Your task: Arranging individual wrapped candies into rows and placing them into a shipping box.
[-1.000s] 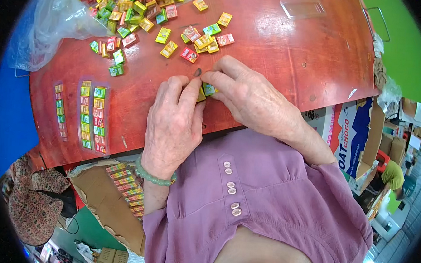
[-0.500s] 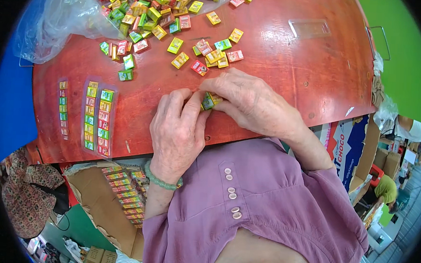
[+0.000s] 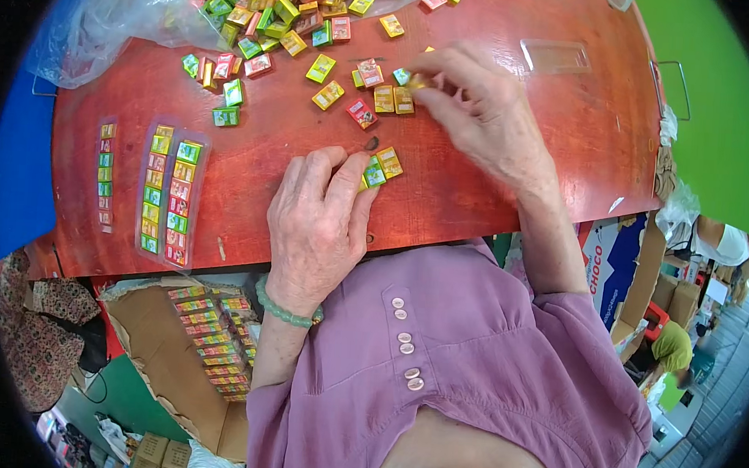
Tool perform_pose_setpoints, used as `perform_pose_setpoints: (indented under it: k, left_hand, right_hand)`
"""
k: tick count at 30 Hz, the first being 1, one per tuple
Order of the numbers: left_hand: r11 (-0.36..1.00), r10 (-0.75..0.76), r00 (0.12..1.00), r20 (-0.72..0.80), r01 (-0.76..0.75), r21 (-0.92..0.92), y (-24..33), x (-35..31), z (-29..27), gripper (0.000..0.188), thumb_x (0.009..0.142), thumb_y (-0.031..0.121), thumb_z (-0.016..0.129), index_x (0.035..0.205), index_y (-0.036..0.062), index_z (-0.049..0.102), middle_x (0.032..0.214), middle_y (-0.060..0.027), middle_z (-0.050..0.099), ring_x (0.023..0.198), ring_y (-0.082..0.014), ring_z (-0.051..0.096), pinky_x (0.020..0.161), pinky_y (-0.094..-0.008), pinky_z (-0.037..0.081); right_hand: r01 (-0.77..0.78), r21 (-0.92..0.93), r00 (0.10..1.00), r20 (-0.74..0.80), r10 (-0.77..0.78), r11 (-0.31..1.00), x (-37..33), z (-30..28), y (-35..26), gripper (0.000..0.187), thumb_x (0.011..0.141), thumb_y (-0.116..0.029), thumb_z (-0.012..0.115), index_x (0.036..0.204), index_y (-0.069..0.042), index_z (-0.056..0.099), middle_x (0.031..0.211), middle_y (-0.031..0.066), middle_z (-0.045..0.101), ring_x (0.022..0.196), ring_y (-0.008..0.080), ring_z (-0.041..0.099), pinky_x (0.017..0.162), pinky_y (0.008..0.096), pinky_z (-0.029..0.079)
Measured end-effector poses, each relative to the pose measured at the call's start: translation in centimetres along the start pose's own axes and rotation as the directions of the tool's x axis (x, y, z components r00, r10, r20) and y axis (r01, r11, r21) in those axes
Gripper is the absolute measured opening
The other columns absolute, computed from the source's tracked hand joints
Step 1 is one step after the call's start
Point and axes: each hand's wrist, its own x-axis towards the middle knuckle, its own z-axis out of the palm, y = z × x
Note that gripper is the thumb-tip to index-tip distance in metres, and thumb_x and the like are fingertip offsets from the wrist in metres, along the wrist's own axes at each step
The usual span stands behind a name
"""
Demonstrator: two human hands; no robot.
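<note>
My left hand (image 3: pixel 314 218) rests on the table, its thumb and fingers closed on a short row of small boxes. A green box (image 3: pixel 375 174) and a yellow box (image 3: pixel 389 161) stick out of it. Farther off to the right, my right hand (image 3: pixel 490 121) pinches a small yellow box (image 3: pixel 417 81), slightly blurred, between thumb and fingers. Just left of that hand lie loose yellow boxes (image 3: pixel 384 99), a pink box (image 3: pixel 369 73) and a red box (image 3: pixel 361 113). A dark mark (image 3: pixel 372 143) shows on the wood beyond my left fingertips.
A heap of coloured boxes (image 3: pixel 284 11) spills beside a clear plastic bag (image 3: pixel 123 30) at the far left. Filled clear trays (image 3: pixel 171 194) and a single row of boxes (image 3: pixel 106 173) lie left. A clear tray (image 3: pixel 556 55) lies right. Below, a carton (image 3: pixel 149 332) holds packed rows.
My right hand has left the row beside my left hand and moved away, up and right, to the loose boxes, where it has taken a yellow one. My left hand keeps its hold.
</note>
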Motion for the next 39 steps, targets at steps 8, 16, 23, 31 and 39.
perform_pose_setpoints:
  k: [8,16,23,31,39]
  left_hand:
    - [1.0,0.01,1.0,-0.011,-0.01,-0.008,-0.2,0.0,-0.1,0.037,0.079,0.005,0.078,0.114,0.0019,0.067,0.106,-0.0113,0.059,0.089,-0.0306,0.06,0.075,-0.0422,0.052]
    - [1.0,0.001,1.0,-0.006,-0.001,-0.012,-0.2,-0.1,0.1,0.036,0.08,0.007,0.078,0.113,0.0022,0.066,0.105,-0.0109,0.059,0.089,-0.0303,0.06,0.074,-0.0422,0.052]
    - [1.0,0.002,1.0,-0.012,-0.002,-0.021,-0.3,-0.3,0.0,0.034,0.081,0.008,0.078,0.112,0.0024,0.066,0.105,-0.0104,0.058,0.088,-0.0297,0.059,0.074,-0.0417,0.052]
    - [1.0,-0.007,1.0,-0.008,0.006,-0.027,-0.2,-0.1,0.0,0.032,0.081,0.008,0.078,0.111,0.0023,0.066,0.104,-0.0103,0.058,0.089,-0.0291,0.059,0.074,-0.0414,0.052]
    - [1.0,0.011,1.0,-0.022,-0.011,-0.029,-0.2,0.1,0.1,0.033,0.08,0.007,0.078,0.111,0.0021,0.066,0.104,-0.0105,0.058,0.089,-0.0295,0.06,0.075,-0.0415,0.052]
  right_hand:
    - [-0.314,-0.201,0.949,-0.045,0.312,0.928,-2.6,-1.5,0.7,0.023,0.091,-0.01,0.074,0.112,-0.002,0.072,0.089,0.0062,0.061,0.075,0.0137,0.057,0.07,0.0279,0.049]
    - [-0.313,-0.153,0.948,0.007,0.318,0.937,-1.9,-0.9,-0.5,0.032,0.088,-0.008,0.077,0.117,-0.002,0.069,0.096,0.0081,0.06,0.074,0.015,0.056,0.069,0.0293,0.05]
    - [-0.241,-0.181,0.959,0.104,0.263,0.953,-1.7,0.2,-0.1,0.027,0.09,-0.004,0.072,0.116,-0.006,0.069,0.108,0.0108,0.061,0.096,0.0256,0.065,0.083,0.0357,0.053]
    - [-0.046,-0.128,0.966,0.246,0.077,0.991,-2.3,-2.0,1.1,0.021,0.09,-0.003,0.07,0.111,-0.005,0.069,0.119,0.0117,0.06,0.105,0.028,0.064,0.089,0.0354,0.054]
    - [-0.094,-0.19,0.988,0.103,0.115,0.977,-2.8,-0.8,1.0,0.022,0.091,-0.009,0.073,0.112,-0.004,0.068,0.108,0.0135,0.062,0.1,0.0288,0.066,0.083,0.0372,0.054]
